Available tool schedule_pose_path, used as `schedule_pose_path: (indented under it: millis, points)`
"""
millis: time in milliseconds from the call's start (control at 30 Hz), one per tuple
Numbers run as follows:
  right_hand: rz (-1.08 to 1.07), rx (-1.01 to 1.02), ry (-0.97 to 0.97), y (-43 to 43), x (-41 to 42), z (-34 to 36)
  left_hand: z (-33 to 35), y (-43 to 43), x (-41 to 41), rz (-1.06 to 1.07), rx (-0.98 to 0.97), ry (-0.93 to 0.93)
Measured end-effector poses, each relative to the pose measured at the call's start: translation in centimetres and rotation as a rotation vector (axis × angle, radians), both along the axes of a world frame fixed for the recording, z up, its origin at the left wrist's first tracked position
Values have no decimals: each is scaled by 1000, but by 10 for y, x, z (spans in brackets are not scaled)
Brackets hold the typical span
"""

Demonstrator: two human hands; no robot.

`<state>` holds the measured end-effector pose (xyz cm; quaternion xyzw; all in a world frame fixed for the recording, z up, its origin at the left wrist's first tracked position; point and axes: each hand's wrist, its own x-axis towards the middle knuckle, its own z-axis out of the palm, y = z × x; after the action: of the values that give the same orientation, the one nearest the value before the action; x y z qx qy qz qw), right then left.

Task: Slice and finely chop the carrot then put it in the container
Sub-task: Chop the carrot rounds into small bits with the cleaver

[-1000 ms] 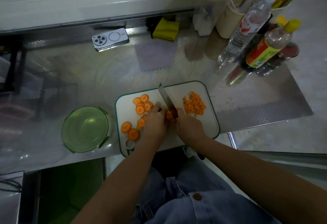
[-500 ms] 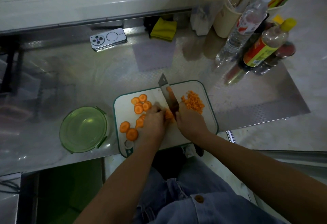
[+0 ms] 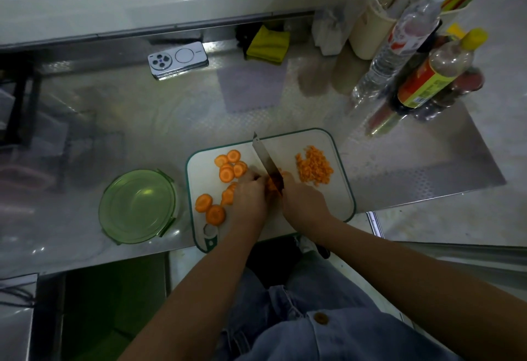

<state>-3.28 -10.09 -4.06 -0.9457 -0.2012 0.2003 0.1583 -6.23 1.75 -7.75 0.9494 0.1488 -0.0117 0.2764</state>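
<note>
A white cutting board with a green rim lies on the steel counter. Several round carrot slices sit on its left half, and a pile of finely chopped carrot sits on its right half. My right hand grips a knife whose blade points away from me and comes down on carrot pieces mid-board. My left hand holds those pieces with curled fingers right beside the blade. A round green container stands left of the board.
A phone and a yellow cloth lie at the back of the counter. Bottles and cream holders crowd the back right. The counter's front edge runs just under the board.
The knife blade lifted half a second ago and is now back down on the carrot pieces. My left hand stays beside it.
</note>
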Motion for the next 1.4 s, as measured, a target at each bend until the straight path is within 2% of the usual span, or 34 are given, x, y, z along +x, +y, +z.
schedule_pose_path:
  millis: [233,433,633,833,1200,1400]
  points:
    - [-37,38,-1,0,-4,-4,0,0,0,30,-28,5]
    - [13,21,32,5,3,-2,1,1,2,38,-44,39]
    - [12,2,-29,0,-4,-8,0,3,4,39,-37,64]
    - [-5,16,15,4,4,-7,1,4,5,39,-52,59]
    - [17,-5,-29,0,3,-9,4,5,2,8,-15,83]
    - [52,-29,75,2,20,3,6,4,2,3,-11,104]
